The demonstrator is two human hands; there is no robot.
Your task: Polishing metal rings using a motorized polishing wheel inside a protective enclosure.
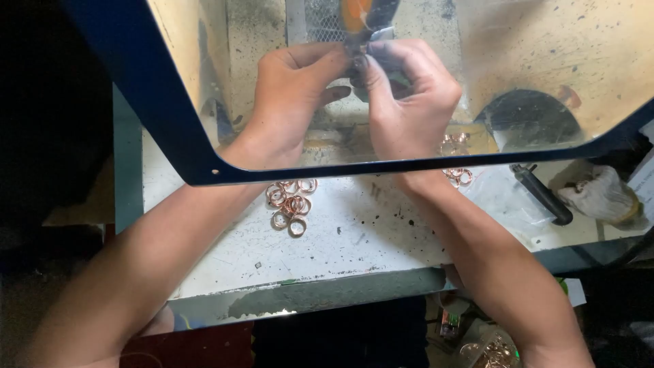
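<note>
Left hand: we are seeing the left hand [293,95] in the upper middle of the frame, behind the clear shield [545,61], with its fingers curling in tight against the right hand; we cannot tell what, if anything, they are pinching.
Right hand: the right hand [409,102] is sitting just right of the left one, touching it at the fingertips, with its fingers closing round a small dark piece we cannot make out.
Wheel: an orange wheel [355,13] is showing at the top centre, right above where the fingertips are meeting.
Left ring pile: a cluster of copper-coloured rings [291,203] is lying on the white worktop [354,238] in the centre of the frame, between our forearms and below the shield's blue frame.
Right ring pile: more rings [458,174] are lying just right of the right wrist, partly behind the shield.
Tool: a black handle [541,194] is resting at the right of the frame.
Glove: a pale, crumpled glove [603,194] is lying beside the black handle, at the far right edge.
</note>
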